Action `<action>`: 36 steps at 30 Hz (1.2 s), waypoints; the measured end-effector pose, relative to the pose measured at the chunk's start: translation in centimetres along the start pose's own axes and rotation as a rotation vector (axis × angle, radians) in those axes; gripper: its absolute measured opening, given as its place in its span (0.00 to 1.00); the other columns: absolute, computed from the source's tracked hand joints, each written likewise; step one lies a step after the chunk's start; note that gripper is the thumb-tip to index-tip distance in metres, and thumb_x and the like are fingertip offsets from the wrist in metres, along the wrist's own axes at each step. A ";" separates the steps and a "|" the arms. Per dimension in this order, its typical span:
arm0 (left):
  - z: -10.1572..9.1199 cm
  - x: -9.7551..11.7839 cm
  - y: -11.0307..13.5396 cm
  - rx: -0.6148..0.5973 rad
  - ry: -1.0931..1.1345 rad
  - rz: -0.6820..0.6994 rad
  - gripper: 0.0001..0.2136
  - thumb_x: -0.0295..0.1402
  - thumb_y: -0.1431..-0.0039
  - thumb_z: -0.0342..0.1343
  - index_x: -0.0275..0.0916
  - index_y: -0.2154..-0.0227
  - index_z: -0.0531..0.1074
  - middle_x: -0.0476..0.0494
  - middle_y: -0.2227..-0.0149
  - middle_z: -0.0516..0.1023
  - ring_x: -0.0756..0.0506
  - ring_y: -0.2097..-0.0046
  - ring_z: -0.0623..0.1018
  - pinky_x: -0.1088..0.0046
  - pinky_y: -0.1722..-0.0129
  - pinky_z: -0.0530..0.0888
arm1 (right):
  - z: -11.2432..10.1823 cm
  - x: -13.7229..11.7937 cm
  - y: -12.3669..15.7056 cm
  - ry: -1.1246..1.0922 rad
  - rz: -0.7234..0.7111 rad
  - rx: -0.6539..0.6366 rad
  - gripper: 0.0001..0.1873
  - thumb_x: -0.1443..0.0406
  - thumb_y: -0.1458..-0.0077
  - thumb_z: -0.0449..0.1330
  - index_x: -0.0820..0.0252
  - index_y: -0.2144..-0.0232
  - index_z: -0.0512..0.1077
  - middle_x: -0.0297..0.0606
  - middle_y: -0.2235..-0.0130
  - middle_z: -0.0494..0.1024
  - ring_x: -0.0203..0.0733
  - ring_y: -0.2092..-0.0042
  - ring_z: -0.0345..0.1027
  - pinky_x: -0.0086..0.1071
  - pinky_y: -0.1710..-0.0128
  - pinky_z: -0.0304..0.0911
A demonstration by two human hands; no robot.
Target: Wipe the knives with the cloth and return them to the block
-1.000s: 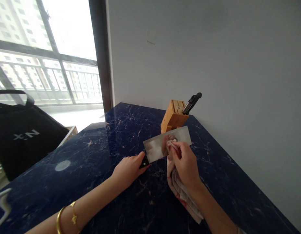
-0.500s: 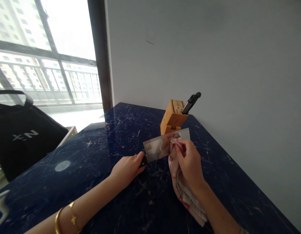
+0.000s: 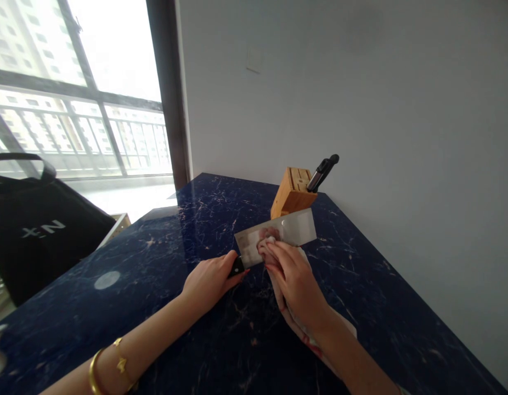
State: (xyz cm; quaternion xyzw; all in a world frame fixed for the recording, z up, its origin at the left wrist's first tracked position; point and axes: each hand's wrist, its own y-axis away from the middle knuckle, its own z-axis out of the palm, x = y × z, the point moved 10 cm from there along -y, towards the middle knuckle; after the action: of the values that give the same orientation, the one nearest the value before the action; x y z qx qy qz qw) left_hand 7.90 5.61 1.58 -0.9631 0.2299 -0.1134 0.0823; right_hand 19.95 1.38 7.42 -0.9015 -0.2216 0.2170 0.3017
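Observation:
My left hand point(image 3: 210, 278) is closed around the black handle of a wide steel cleaver point(image 3: 293, 229), holding it above the dark blue marble counter point(image 3: 163, 263) with the flat of the blade facing me. My right hand point(image 3: 297, 280) grips a pale cloth point(image 3: 320, 334) with red stripes and presses it against the blade near the handle end. The rest of the cloth hangs down under my right wrist onto the counter.
A wooden knife block point(image 3: 293, 193) with one black-handled knife point(image 3: 323, 171) stands at the back by the grey wall. A black bag point(image 3: 35, 230) sits left of the counter, beside a large window point(image 3: 81, 88).
My right hand has slid the cloth along the blade from the far end toward the handle. The cleaver shifted slightly left and up.

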 end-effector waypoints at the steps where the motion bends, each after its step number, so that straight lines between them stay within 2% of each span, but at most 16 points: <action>1: -0.1 0.0 0.0 0.003 0.002 -0.007 0.14 0.47 0.42 0.42 0.41 0.67 0.62 0.47 0.68 0.76 0.42 0.66 0.77 0.74 0.74 0.66 | 0.1 -0.2 -0.1 0.014 -0.007 -0.007 0.15 0.66 0.44 0.49 0.58 0.53 0.63 0.41 0.53 0.69 0.43 0.52 0.61 0.40 0.53 0.60; 7: 0.1 0.6 0.0 -0.027 -0.014 0.026 0.17 0.50 0.43 0.41 0.41 0.67 0.63 0.45 0.68 0.76 0.42 0.66 0.77 0.74 0.73 0.67 | -1.8 1.0 -0.3 0.177 0.016 0.091 0.13 0.62 0.44 0.50 0.53 0.58 0.69 0.38 0.60 0.71 0.43 0.59 0.62 0.39 0.58 0.58; 14: 0.2 0.5 0.0 -0.030 -0.024 0.029 0.18 0.50 0.43 0.41 0.41 0.68 0.64 0.45 0.68 0.76 0.41 0.67 0.77 0.73 0.73 0.67 | -3.7 4.3 0.1 0.302 0.170 0.165 0.12 0.62 0.46 0.52 0.51 0.59 0.70 0.36 0.62 0.72 0.42 0.62 0.62 0.37 0.62 0.53; 18: 0.2 0.5 0.1 -0.043 -0.053 0.006 0.17 0.49 0.43 0.41 0.40 0.68 0.65 0.44 0.69 0.76 0.42 0.67 0.77 0.73 0.72 0.67 | -4.9 5.2 0.3 0.257 0.205 0.253 0.12 0.65 0.46 0.51 0.54 0.60 0.70 0.37 0.61 0.73 0.42 0.59 0.63 0.37 0.59 0.52; 23: 0.3 0.4 0.2 -0.051 -0.076 -0.023 0.18 0.50 0.43 0.40 0.41 0.67 0.65 0.44 0.69 0.76 0.41 0.67 0.77 0.72 0.72 0.67 | -5.9 5.9 0.3 0.206 0.207 0.301 0.11 0.66 0.48 0.52 0.57 0.62 0.69 0.38 0.62 0.74 0.43 0.60 0.64 0.37 0.60 0.55; 29: 0.5 0.5 0.3 -0.055 -0.099 -0.017 0.16 0.48 0.42 0.40 0.41 0.67 0.65 0.44 0.68 0.77 0.41 0.67 0.77 0.71 0.71 0.66 | -7.3 5.6 0.2 0.194 0.162 0.407 0.10 0.68 0.49 0.52 0.57 0.63 0.69 0.38 0.63 0.73 0.41 0.59 0.63 0.37 0.56 0.56; 32: 0.4 0.7 0.3 -0.039 -0.119 -0.005 0.16 0.47 0.41 0.40 0.41 0.67 0.65 0.44 0.68 0.76 0.41 0.67 0.77 0.71 0.72 0.66 | -7.0 5.2 -0.1 0.173 0.135 0.436 0.09 0.69 0.48 0.51 0.57 0.63 0.68 0.38 0.63 0.72 0.41 0.59 0.62 0.36 0.57 0.57; 36: 0.3 0.9 0.3 -0.026 -0.143 0.026 0.16 0.47 0.41 0.40 0.41 0.67 0.65 0.45 0.69 0.76 0.42 0.68 0.76 0.72 0.73 0.65 | -4.9 4.4 -0.8 0.147 0.098 0.356 0.09 0.67 0.46 0.50 0.58 0.62 0.67 0.39 0.62 0.71 0.41 0.59 0.62 0.36 0.56 0.58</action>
State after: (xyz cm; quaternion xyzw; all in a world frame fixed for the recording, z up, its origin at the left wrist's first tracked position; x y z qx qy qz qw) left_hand 8.67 4.98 1.35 -0.9666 0.2375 -0.0400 0.0877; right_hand 25.90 2.11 10.39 -0.8571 -0.1129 0.2008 0.4607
